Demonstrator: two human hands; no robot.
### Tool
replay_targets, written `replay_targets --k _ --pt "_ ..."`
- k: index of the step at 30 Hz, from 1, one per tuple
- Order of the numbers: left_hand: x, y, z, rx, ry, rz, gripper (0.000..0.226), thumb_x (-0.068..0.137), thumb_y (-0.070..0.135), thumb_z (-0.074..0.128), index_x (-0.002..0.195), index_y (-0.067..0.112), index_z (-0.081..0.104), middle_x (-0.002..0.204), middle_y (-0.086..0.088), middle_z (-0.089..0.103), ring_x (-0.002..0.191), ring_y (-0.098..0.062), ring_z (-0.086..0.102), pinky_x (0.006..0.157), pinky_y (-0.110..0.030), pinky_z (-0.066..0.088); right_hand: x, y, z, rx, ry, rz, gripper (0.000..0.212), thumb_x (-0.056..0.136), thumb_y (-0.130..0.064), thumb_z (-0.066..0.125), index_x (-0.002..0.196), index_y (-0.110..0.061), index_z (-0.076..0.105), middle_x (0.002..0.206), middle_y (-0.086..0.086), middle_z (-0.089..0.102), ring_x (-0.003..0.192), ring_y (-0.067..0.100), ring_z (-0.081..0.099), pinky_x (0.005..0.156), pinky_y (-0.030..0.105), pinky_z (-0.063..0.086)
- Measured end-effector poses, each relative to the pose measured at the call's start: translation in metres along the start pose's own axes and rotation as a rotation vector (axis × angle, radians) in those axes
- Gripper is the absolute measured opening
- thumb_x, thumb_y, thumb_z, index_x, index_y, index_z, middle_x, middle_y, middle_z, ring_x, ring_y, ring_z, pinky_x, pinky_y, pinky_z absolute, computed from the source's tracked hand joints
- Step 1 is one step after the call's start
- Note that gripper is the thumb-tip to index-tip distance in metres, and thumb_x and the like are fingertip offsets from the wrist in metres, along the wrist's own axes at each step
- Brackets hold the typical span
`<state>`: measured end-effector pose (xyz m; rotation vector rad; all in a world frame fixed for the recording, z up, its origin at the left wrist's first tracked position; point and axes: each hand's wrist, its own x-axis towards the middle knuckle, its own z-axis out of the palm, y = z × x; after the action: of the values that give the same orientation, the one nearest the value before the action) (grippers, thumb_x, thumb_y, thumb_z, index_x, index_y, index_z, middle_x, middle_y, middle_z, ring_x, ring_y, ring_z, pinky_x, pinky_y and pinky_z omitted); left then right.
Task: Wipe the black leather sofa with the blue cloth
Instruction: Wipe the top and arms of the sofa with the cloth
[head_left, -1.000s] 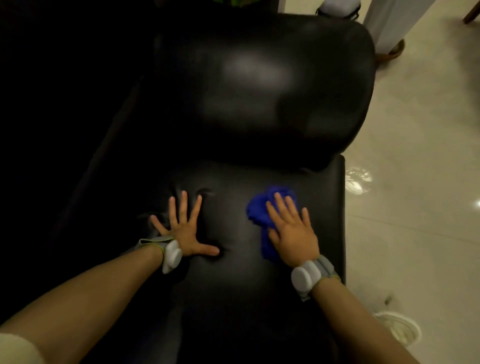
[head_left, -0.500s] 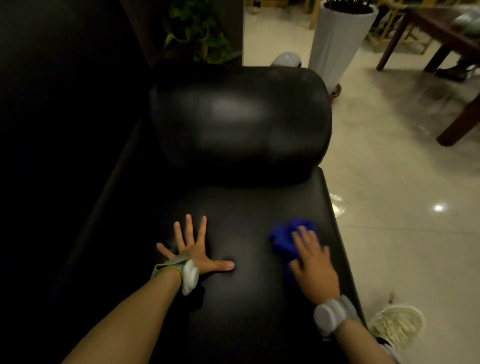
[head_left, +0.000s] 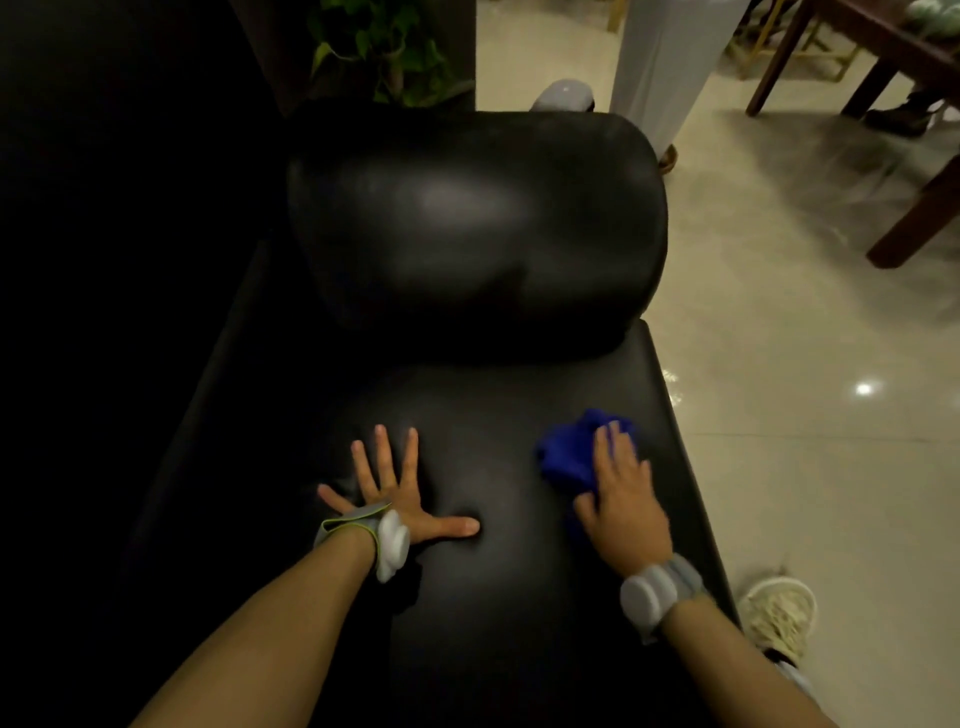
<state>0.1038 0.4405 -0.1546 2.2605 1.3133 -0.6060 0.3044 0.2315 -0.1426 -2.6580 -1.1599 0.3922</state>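
The black leather sofa fills the centre of the frame. The blue cloth lies bunched on the seat at lower right. The right hand rests flat on it, fingers straight and close together; cloth protrudes left of and beyond the fingertips. The left hand, lower centre, presses the bare seat, fingers spread wide, apart from the cloth.

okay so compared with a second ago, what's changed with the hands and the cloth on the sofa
The right hand has slid the crumpled blue cloth sideways across the black leather sofa seat, from near the seat's middle toward its floor-side edge, pressing down with fairly straight fingers. The view also tilted up, bringing a dark wooden table into sight. The left hand stays flat and spread on the seat. Nothing was picked up or released.
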Motion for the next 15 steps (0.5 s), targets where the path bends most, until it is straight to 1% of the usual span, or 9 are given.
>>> replay_targets --k 2,4,5,7,9,10,11,12,15 --pt "-0.001 0.000 0.001 0.000 0.003 0.009 0.152 0.010 0.111 0.032 0.127 0.055 -0.046 0.136 0.012 -0.060 0.119 -0.020 -0.062 0.071 -0.067 -0.041 0.013 0.001 -0.008 -0.016 0.008 0.173 0.080 0.093 -0.033 0.050 0.156 -0.019 0.003 0.163 0.012 -0.010 0.150 0.031 -0.007 0.121 0.050 0.005" --pt "-0.001 0.000 0.000 -0.006 0.000 0.015 0.151 0.010 0.110 0.033 0.126 0.055 -0.047 0.135 0.013 -0.061 0.117 -0.020 -0.063 0.074 -0.069 -0.038 0.012 -0.012 -0.006 -0.047 0.031 0.160 0.073 0.094 -0.037 0.046 0.156 -0.027 0.008 0.163 0.009 -0.009 0.150 0.033 -0.009 0.120 0.051 0.001" --pt "-0.002 0.001 0.000 -0.010 -0.003 0.013 0.151 0.010 0.110 0.034 0.125 0.056 -0.048 0.134 0.013 -0.062 0.116 -0.020 -0.064 0.076 -0.070 -0.036 0.005 -0.020 -0.001 -0.051 0.036 0.103 0.071 0.094 -0.039 0.045 0.155 -0.031 0.009 0.164 0.006 -0.008 0.150 0.032 -0.010 0.119 0.050 -0.001" --pt "-0.003 0.002 -0.003 -0.016 -0.006 0.003 0.151 0.009 0.110 0.034 0.122 0.056 -0.050 0.132 0.013 -0.063 0.114 -0.020 -0.065 0.082 -0.073 -0.031 -0.011 -0.034 0.010 -0.072 0.025 -0.086 0.071 0.093 -0.043 0.043 0.154 -0.037 0.008 0.164 -0.001 -0.009 0.150 0.028 -0.013 0.120 0.047 -0.004" --pt "-0.006 0.004 -0.005 -0.022 -0.016 -0.002 0.151 0.007 0.109 0.034 0.118 0.056 -0.052 0.130 0.012 -0.064 0.113 -0.021 -0.065 0.090 -0.077 -0.023 -0.022 -0.029 0.015 -0.143 -0.023 -0.263 0.069 0.093 -0.045 0.038 0.154 -0.037 0.006 0.163 -0.006 -0.010 0.150 0.022 -0.013 0.121 0.044 -0.004" --pt "-0.006 0.004 -0.006 -0.027 -0.026 0.003 0.150 0.007 0.109 0.035 0.117 0.056 -0.053 0.129 0.012 -0.065 0.113 -0.022 -0.065 0.092 -0.078 -0.019 -0.020 -0.020 0.012 -0.166 -0.027 -0.295 0.068 0.094 -0.044 0.039 0.155 -0.035 0.009 0.163 -0.007 -0.008 0.150 0.020 -0.010 0.121 0.042 -0.003" --pt "-0.007 0.005 -0.007 -0.033 -0.034 0.013 0.150 0.008 0.109 0.035 0.118 0.056 -0.052 0.129 0.012 -0.065 0.112 -0.023 -0.064 0.094 -0.079 -0.017 -0.015 -0.007 0.007 -0.182 -0.014 -0.275 0.068 0.094 -0.041 0.042 0.155 -0.032 0.013 0.163 -0.006 -0.006 0.151 0.019 -0.007 0.122 0.041 -0.001" --pt "-0.008 0.005 -0.008 -0.036 -0.040 0.023 0.150 0.009 0.109 0.035 0.118 0.055 -0.052 0.128 0.012 -0.066 0.112 -0.024 -0.063 0.094 -0.080 -0.016 -0.007 0.007 0.001 -0.190 -0.004 -0.203 0.067 0.095 -0.037 0.044 0.155 -0.028 0.015 0.163 -0.004 -0.005 0.151 0.020 -0.005 0.122 0.042 0.000" --pt "-0.008 0.004 -0.008 -0.021 -0.046 0.031 0.149 0.011 0.109 0.034 0.119 0.054 -0.052 0.126 0.011 -0.067 0.111 -0.024 -0.063 0.095 -0.080 -0.015 0.010 0.026 -0.018 -0.111 -0.006 0.164 0.065 0.099 -0.033 0.043 0.156 -0.018 0.016 0.164 0.006 -0.003 0.151 0.029 -0.002 0.122 0.046 0.007"
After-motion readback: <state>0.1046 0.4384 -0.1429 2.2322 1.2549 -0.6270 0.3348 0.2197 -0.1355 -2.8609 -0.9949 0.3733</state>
